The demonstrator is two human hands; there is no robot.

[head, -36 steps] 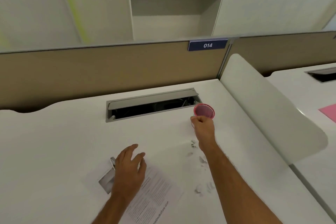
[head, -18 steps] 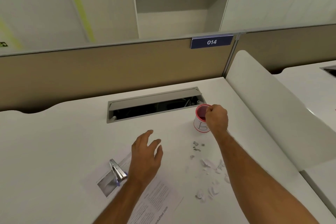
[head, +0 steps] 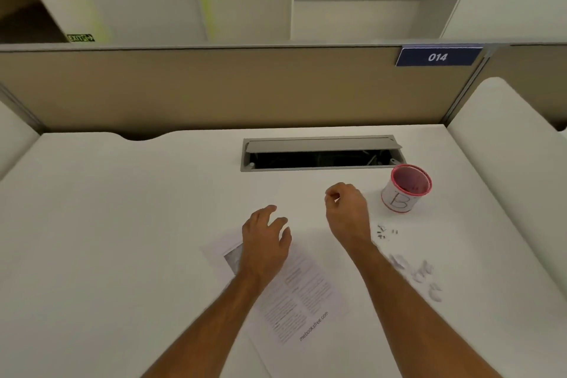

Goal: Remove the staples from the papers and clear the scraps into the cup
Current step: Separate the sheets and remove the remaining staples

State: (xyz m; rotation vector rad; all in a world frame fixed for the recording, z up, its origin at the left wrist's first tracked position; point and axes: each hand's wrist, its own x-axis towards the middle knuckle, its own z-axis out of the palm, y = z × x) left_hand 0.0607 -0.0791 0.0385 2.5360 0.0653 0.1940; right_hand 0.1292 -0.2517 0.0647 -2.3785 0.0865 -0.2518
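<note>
A white paper cup (head: 405, 190) with a red rim and a "B" on its side stands upright on the white desk (head: 122, 224). Printed papers (head: 300, 291) lie in front of me. My left hand (head: 265, 239) hovers over their top corner, fingers spread, and hides the staple remover. My right hand (head: 348, 212) is left of the cup, apart from it, fingers curled loosely with nothing seen in them. Small dark staples (head: 385, 232) and several torn white paper scraps (head: 420, 276) lie on the desk right of my right forearm.
An open grey cable hatch (head: 319, 152) is set into the desk behind the cup. A tan partition (head: 214, 89) with a blue "014" label (head: 437, 57) closes the back. A white curved divider (head: 506, 138) bounds the right side.
My right hand has let go of the cup and drawn back to the left. The cup now stands upright on the desk. My left hand has moved over the staple remover.
</note>
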